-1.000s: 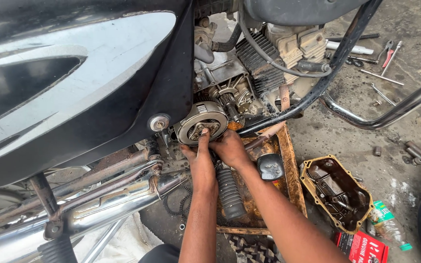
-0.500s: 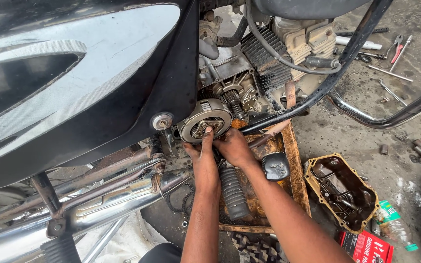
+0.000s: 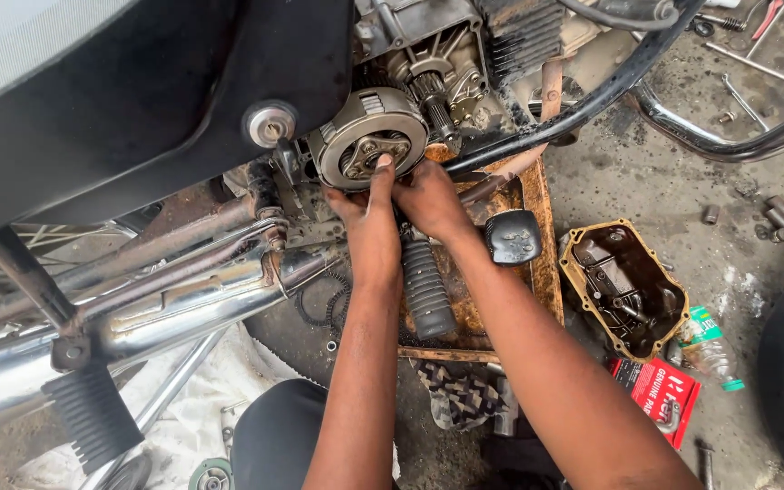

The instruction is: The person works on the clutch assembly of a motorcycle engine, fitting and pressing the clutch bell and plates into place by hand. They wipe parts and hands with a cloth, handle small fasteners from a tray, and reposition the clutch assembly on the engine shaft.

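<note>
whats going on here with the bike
A person is working on the open side of a motorcycle engine. Both hands are on the round clutch drum: the left hand presses a finger into its centre, and the right hand grips its lower right edge. The engine side cover lies off on the ground to the right, near a red parts box. A rubber footpeg sits just below the hands.

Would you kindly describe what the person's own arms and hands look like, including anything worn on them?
Both arms are bare right down from the bottom of the picture: no sleeves, gloves, watch, rings or bracelets show. The left hand and right hand are smudged with dark grease, most around the fingers. No cables or markings are visible on them.
</note>
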